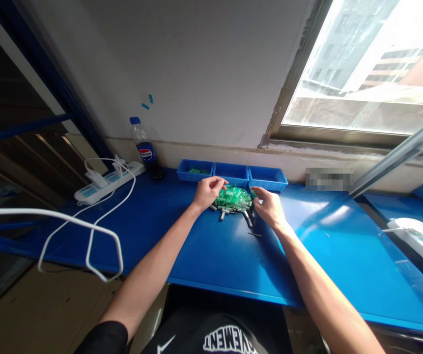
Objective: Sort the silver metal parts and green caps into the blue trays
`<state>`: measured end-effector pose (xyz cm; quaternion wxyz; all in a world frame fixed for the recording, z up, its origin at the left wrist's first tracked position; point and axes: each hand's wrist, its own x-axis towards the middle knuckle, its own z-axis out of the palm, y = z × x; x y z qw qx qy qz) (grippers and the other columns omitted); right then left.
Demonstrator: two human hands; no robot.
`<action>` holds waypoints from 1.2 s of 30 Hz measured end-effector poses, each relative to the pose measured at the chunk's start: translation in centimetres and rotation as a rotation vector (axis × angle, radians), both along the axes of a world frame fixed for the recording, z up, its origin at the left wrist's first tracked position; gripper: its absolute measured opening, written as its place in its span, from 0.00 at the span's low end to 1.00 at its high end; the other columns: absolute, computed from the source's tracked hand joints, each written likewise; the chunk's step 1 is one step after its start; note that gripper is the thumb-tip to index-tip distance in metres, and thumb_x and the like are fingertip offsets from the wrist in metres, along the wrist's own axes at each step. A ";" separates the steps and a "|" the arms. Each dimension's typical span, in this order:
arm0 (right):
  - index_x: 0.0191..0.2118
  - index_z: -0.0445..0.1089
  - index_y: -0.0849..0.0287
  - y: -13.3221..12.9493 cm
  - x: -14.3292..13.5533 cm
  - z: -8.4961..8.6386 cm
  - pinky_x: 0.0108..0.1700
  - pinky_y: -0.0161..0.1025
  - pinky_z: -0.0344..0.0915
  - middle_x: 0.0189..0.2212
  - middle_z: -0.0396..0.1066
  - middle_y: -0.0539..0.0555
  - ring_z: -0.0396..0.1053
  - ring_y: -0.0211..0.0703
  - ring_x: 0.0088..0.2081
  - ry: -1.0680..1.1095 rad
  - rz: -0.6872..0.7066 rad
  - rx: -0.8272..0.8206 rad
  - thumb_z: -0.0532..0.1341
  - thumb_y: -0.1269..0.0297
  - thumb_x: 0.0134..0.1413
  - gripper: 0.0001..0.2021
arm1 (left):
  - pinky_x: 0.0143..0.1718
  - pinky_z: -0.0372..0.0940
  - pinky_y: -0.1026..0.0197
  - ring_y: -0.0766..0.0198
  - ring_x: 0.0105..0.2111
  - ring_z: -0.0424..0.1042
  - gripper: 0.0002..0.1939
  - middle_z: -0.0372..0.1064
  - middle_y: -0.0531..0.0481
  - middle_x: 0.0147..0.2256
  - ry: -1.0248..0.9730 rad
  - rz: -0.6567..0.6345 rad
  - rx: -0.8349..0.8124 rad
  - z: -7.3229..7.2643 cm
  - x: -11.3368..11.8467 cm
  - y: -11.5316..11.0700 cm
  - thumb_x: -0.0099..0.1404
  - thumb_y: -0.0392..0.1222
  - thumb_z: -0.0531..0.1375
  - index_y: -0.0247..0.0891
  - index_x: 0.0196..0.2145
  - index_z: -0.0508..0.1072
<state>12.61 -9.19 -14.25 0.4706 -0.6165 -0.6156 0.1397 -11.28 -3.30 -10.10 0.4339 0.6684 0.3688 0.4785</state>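
Observation:
A pile of small green pieces, some in clear wrapping, lies on the blue table between my hands. Silver and black metal-looking parts stick out at its near edge. At the pile's left side, my left hand has thumb and fingers pinched together; whatever they hold is too small to make out. My right hand is at the right side, its fingers closed on a small green piece. Behind the pile stand three joined blue bins; the left one holds some green pieces.
On the left are a cola bottle and a white power strip with looping white cables. A thin dark stick lies near the pile. A metal pole slants across the right, near another power strip.

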 end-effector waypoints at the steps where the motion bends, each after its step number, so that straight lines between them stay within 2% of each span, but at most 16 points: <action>1: 0.51 0.80 0.53 0.0 0.0 0.2 0.55 0.57 0.72 0.45 0.82 0.58 0.80 0.60 0.46 0.003 -0.040 0.023 0.61 0.67 0.52 0.20 | 0.24 0.61 0.65 0.68 0.21 0.65 0.17 0.78 0.45 0.31 0.001 0.000 0.002 0.0 0.0 0.0 0.68 0.51 0.61 0.34 0.36 0.82; 3: 0.51 0.80 0.54 -0.2 -0.2 0.9 0.56 0.57 0.73 0.45 0.82 0.59 0.80 0.59 0.45 0.042 -0.114 0.086 0.61 0.62 0.56 0.18 | 0.24 0.61 0.64 0.68 0.21 0.65 0.17 0.78 0.45 0.31 0.005 0.000 0.006 0.1 0.0 -0.1 0.68 0.51 0.61 0.35 0.36 0.82; 5: 0.50 0.79 0.55 -0.4 -0.6 1.9 0.56 0.57 0.73 0.46 0.82 0.59 0.80 0.58 0.46 0.223 -0.106 0.152 0.65 0.56 0.57 0.17 | 0.24 0.61 0.64 0.67 0.22 0.66 0.17 0.78 0.45 0.31 0.005 -0.003 0.011 0.2 0.1 -0.2 0.68 0.52 0.62 0.35 0.36 0.82; 8: 0.49 0.78 0.55 -0.7 -1.4 3.1 0.56 0.56 0.75 0.44 0.82 0.59 0.81 0.57 0.47 0.520 0.036 0.121 0.72 0.51 0.52 0.21 | 0.25 0.62 0.64 0.64 0.25 0.70 0.17 0.79 0.44 0.32 0.009 -0.041 0.014 0.4 0.2 -0.6 0.67 0.54 0.64 0.36 0.38 0.83; 12: 0.49 0.78 0.55 -1.2 -2.6 3.7 0.53 0.55 0.76 0.41 0.83 0.57 0.81 0.56 0.45 0.677 0.196 0.032 0.75 0.49 0.48 0.24 | 0.27 0.63 0.63 0.61 0.28 0.73 0.18 0.79 0.45 0.34 0.055 -0.124 0.041 0.4 0.5 -1.3 0.63 0.55 0.68 0.37 0.40 0.83; 16: 0.47 0.78 0.55 -1.4 -3.3 3.7 0.53 0.54 0.77 0.42 0.83 0.57 0.82 0.56 0.44 0.718 0.248 -0.009 0.76 0.49 0.46 0.24 | 0.25 0.61 0.64 0.64 0.25 0.70 0.18 0.76 0.48 0.28 0.093 -0.183 0.048 0.1 0.6 -1.5 0.62 0.54 0.68 0.35 0.37 0.81; 21: 0.46 0.78 0.54 -1.5 -3.3 3.8 0.52 0.53 0.77 0.40 0.83 0.56 0.82 0.55 0.43 0.681 0.240 -0.023 0.75 0.47 0.46 0.24 | 0.25 0.60 0.64 0.65 0.24 0.69 0.17 0.74 0.49 0.27 0.092 -0.222 0.035 -0.1 0.7 -1.3 0.62 0.54 0.68 0.35 0.35 0.80; 27: 0.42 0.79 0.55 -1.4 -3.3 3.6 0.41 0.49 0.79 0.36 0.83 0.55 0.81 0.52 0.37 0.632 0.214 -0.024 0.76 0.46 0.45 0.22 | 0.25 0.60 0.64 0.65 0.24 0.68 0.18 0.74 0.48 0.27 0.106 -0.207 0.047 -0.1 0.6 -1.1 0.61 0.56 0.69 0.35 0.30 0.79; 32: 0.41 0.79 0.55 -1.4 -3.4 3.6 0.41 0.48 0.78 0.37 0.82 0.55 0.81 0.51 0.37 0.653 0.228 -0.043 0.76 0.47 0.46 0.21 | 0.27 0.62 0.64 0.64 0.26 0.69 0.17 0.75 0.48 0.28 0.117 -0.185 0.063 0.1 0.5 -1.1 0.61 0.54 0.69 0.35 0.32 0.79; 36: 0.44 0.79 0.55 -1.4 -3.2 3.7 0.41 0.48 0.78 0.36 0.82 0.56 0.80 0.51 0.36 0.651 0.225 -0.063 0.74 0.45 0.49 0.22 | 0.25 0.61 0.64 0.66 0.24 0.68 0.17 0.74 0.48 0.27 0.029 -0.187 -0.010 0.2 0.4 -0.9 0.60 0.53 0.70 0.35 0.30 0.78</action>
